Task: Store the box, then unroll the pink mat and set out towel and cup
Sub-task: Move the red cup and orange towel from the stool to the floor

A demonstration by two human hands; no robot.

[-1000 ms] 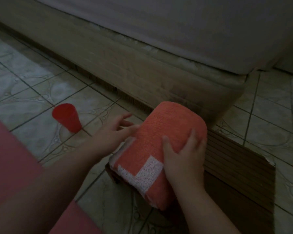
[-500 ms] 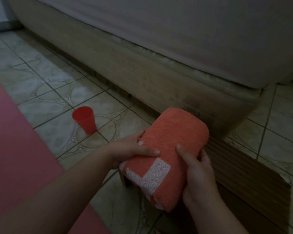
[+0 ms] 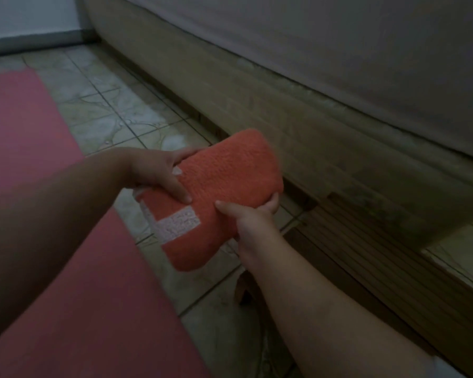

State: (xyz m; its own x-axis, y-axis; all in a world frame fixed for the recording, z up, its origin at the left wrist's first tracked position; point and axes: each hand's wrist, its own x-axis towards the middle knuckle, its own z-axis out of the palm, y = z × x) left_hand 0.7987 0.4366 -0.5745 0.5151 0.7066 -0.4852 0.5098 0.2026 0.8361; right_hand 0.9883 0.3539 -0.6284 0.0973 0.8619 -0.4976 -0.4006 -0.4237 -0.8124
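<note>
Both hands, left hand [image 3: 159, 173] and right hand [image 3: 253, 219], grip the rolled towel [image 3: 216, 197] mid-frame; the mat [image 3: 25, 137] lies unrolled at left, no cup in view.

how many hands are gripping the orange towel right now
2. The left hand grips the orange towel on its left side; the right hand grips its lower right edge.

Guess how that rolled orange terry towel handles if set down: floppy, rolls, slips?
The rolled orange terry towel with a white patch is probably soft: it dents under the left hand. Being rolled up, it may unroll once the right hand lets go. The nubby cloth looks grippy, unlikely to slip.
</note>
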